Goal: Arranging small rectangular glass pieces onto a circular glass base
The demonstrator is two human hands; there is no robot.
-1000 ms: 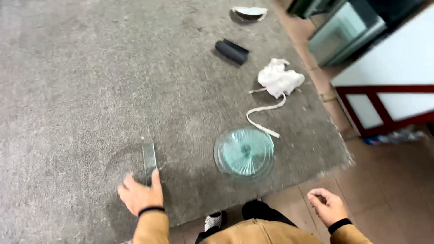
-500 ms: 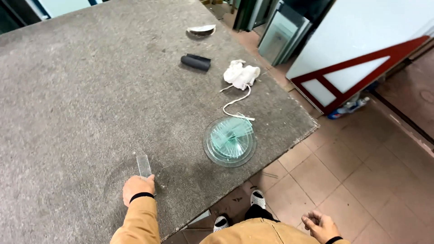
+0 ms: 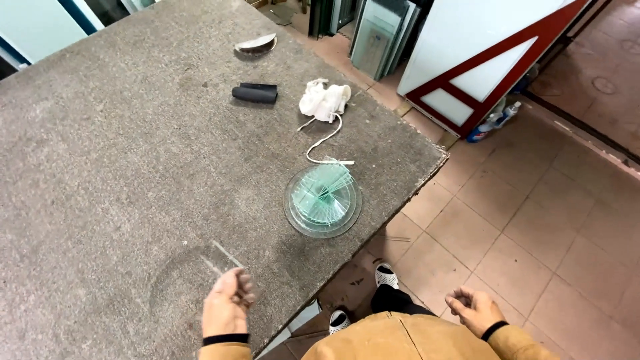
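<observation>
Head view: left hand (image 3: 227, 308) sits at the near table (image 3: 100, 153) edge, grip pinched together on a small clear glass strip (image 3: 223, 257) that lies flat on the grey felt, just nearer than a faint round glass disc (image 3: 180, 283) that is hard to make out. Right hand (image 3: 475, 310) hangs off the table over the tiled floor (image 3: 533, 233), loosely curled, holding nothing.

Risks, as I read it: the strip's edges look raw, so a sliding pinch could cut fingers. It sits close to the table edge, so a slip could drop it to the floor by the feet.

Further from the strip, the stack of round glass (image 3: 323, 200) with loose strips on top is near the edge too; a knock could scatter it. Beyond that, the cloth's cord (image 3: 320, 143) touches the stack; a snag could drag it.
</observation>
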